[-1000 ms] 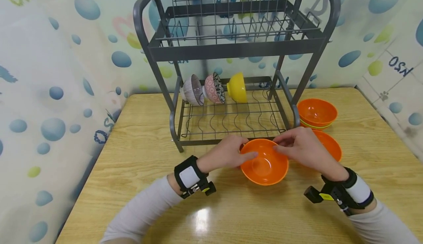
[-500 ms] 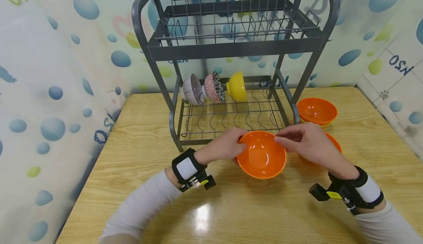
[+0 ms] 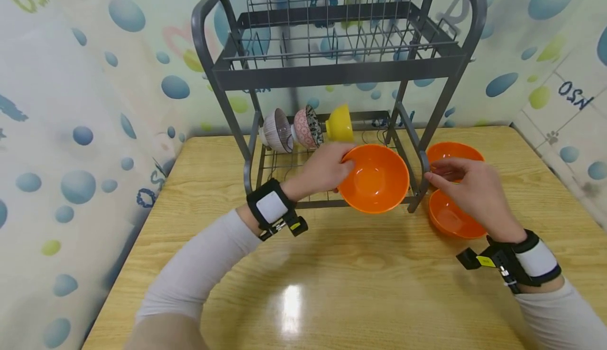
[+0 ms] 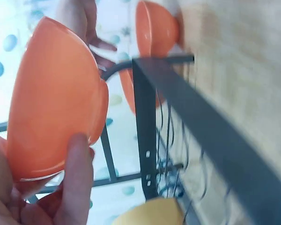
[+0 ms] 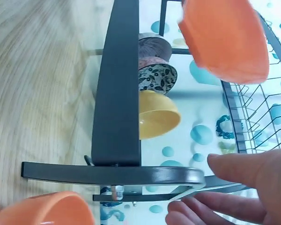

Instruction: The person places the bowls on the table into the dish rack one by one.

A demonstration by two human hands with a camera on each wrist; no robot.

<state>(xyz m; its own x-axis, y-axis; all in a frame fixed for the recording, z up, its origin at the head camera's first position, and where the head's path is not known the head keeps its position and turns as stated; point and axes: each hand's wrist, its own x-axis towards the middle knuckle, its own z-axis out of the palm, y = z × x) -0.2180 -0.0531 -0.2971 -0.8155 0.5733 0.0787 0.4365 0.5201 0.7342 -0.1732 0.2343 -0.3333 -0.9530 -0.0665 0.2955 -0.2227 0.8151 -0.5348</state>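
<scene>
From where I stand, the orange bowl (image 3: pixel 374 181) is up in the air before the lower tier (image 3: pixel 327 203) of the dish rack (image 3: pixel 339 74), tilted so its hollow faces the person. The left hand (image 3: pixel 322 169) has it by the left side of the rim, thumb inside and fingers clamped beneath the wall. The right hand (image 3: pixel 479 192) holds nothing; its thumb and fingers stand apart just beside the rack's right front leg, and I can't tell whether they touch it.

On that lower tier, left of the orange bowl and farther back, three bowls lie on their sides in a row, mouths turned right: a striped bowl (image 3: pixel 276 131), a pink bowl (image 3: pixel 303 128) and a yellow bowl (image 3: pixel 339 124).

I'd say the step in hand is carrying this bowl to the row. The next move seems to call for passing it in under the upper tier, turning its mouth to the right, and settling it on the wires beside the yellow one.

Right of the rack, on the table (image 3: pixel 360 297), sit a nearer orange bowl (image 3: pixel 452 221) and a farther orange bowl (image 3: pixel 452 151), both partly hidden by the right hand.
</scene>
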